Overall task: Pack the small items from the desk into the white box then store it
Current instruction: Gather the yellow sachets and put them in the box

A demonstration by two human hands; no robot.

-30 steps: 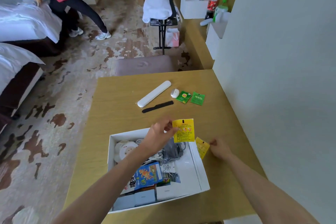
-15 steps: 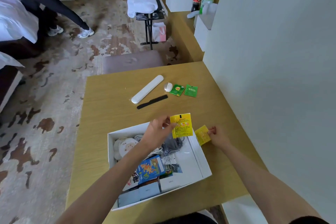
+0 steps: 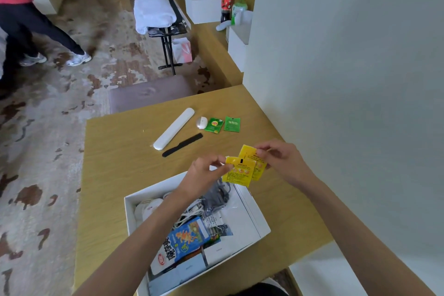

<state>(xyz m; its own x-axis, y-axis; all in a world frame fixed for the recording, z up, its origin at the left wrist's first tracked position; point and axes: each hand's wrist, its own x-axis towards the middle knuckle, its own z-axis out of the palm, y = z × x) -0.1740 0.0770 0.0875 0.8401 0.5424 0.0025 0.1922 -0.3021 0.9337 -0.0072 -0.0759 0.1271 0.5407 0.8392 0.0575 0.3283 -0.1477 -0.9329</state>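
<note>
The white box (image 3: 260, 222) stands open on the near part of the desk (image 3: 120, 163), its near end close to the desk's near edge. Snack bags, cables and other small things lie in it. Over its far right corner, the left hand (image 3: 206, 173) pinches the front yellow packet (image 3: 239, 173) between thumb and fingertips. The right hand (image 3: 283, 163) pinches the rear yellow packet (image 3: 248, 151) the same way, and the two packets overlap. Farther away lie a black comb (image 3: 182, 144), a long white case (image 3: 174, 128), a small white round item (image 3: 201, 122) and two green tea packets (image 3: 213, 125), well apart from the box. Left of the box the desk is bare. A wall (image 3: 336, 103) runs along its right edge.
</note>
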